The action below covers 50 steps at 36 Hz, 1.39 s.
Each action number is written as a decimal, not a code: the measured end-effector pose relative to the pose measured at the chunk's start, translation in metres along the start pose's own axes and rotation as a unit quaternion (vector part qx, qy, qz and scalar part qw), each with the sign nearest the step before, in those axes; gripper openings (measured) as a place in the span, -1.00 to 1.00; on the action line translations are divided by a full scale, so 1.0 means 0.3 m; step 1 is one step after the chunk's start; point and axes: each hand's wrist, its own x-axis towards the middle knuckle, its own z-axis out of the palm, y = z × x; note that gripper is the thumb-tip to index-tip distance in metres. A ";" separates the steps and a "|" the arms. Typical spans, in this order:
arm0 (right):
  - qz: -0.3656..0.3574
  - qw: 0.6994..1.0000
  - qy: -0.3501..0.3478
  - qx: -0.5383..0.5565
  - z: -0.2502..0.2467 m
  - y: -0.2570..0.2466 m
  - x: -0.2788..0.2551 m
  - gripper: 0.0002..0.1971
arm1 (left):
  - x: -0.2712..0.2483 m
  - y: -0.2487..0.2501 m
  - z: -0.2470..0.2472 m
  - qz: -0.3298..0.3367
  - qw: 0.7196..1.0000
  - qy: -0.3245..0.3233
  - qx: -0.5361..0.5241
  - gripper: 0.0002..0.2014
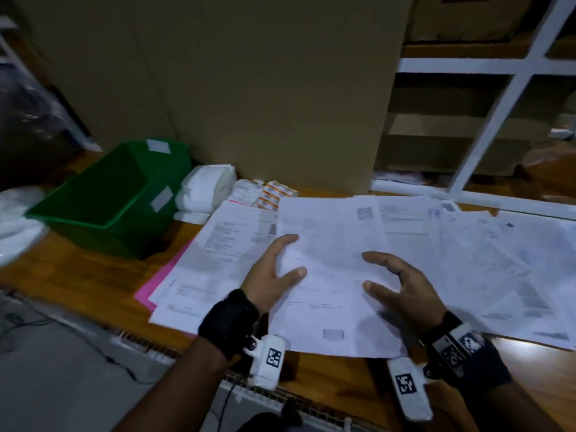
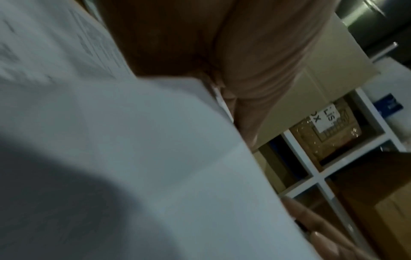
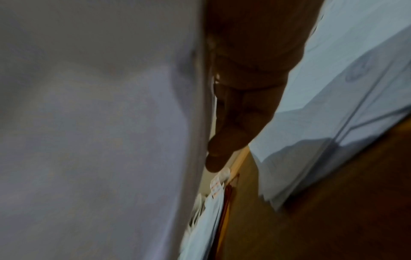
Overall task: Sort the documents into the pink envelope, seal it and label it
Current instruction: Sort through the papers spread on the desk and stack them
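A white printed sheet (image 1: 330,275) is lifted off the wooden table (image 1: 78,275) between both hands. My left hand (image 1: 274,269) grips its left edge with the thumb on top. My right hand (image 1: 402,285) curls over its right edge, thumb and forefinger showing on the paper. The pink envelope (image 1: 146,291) lies flat at the left, mostly buried under a pile of documents (image 1: 212,254). More documents (image 1: 498,260) spread out to the right. The wrist views are blurred: the sheet (image 2: 133,158) fills the left one, and the sheet (image 3: 89,123) stands beside my fingers (image 3: 235,123) in the right one.
A green plastic bin (image 1: 106,198) sits at the back left, with a white folded bundle (image 1: 205,188) and orange-printed labels (image 1: 271,194) beside it. A tall cardboard box (image 1: 249,88) stands behind the papers. A white shelf frame (image 1: 486,126) is at the right.
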 end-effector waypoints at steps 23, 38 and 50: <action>0.102 0.984 -0.087 -0.118 0.673 -0.153 0.245 -0.57 | -0.007 -0.284 -0.595 -0.098 0.932 -0.046 0.347 -0.66; 0.182 0.944 -0.079 -0.264 0.584 -0.154 0.203 -0.37 | 0.065 -0.166 -0.472 -0.023 0.939 -0.025 0.343 -0.53; 0.059 0.976 -0.081 -0.194 0.290 -0.024 0.138 -0.20 | 0.174 0.057 -0.026 0.001 0.947 -0.064 0.314 -0.61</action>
